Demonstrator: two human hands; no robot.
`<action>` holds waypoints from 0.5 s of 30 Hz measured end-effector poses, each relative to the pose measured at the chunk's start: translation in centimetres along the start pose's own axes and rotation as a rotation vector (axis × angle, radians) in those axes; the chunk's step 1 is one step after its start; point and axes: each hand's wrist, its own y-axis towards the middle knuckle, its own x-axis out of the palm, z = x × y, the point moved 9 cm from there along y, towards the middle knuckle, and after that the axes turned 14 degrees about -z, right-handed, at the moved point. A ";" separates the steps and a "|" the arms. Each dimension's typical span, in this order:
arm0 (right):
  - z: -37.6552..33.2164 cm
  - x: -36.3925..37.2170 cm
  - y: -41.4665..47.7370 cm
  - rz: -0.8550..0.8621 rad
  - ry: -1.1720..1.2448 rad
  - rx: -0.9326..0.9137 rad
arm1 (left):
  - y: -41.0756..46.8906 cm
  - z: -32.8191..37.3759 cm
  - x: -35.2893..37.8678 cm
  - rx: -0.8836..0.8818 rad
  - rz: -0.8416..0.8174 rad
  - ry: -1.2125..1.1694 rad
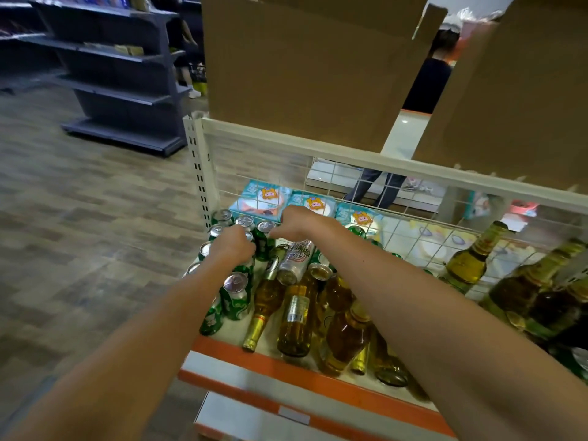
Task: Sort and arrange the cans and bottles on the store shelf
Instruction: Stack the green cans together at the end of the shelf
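Both hands (234, 243) reach among the green cans (237, 294) at the far left corner of the shelf (286, 367).
The left hand is curled knuckles-up over the upright cans; its fingertips are hidden, so whether it grips one I cannot tell; the right hand (299, 222) has bent fingers, tips at the top of a far can (265, 226), pinch unclear; a silver can (294, 259) and amber bottles (297, 319) lie jumbled just right of them; taller bottles (471, 259) stand further right.

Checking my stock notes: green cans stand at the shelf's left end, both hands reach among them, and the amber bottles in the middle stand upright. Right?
No: the head view shows the amber bottles lying on their sides. The rest holds.
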 end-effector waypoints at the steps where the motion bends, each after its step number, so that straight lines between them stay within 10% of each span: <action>1: 0.2 -0.4 -0.6 0.005 -0.019 0.012 | -0.4 1.4 -0.8 0.053 -0.008 0.016; 15: 14.1 -5.7 -15.5 0.204 0.016 0.274 | -10.7 25.3 -4.6 0.512 -0.014 0.327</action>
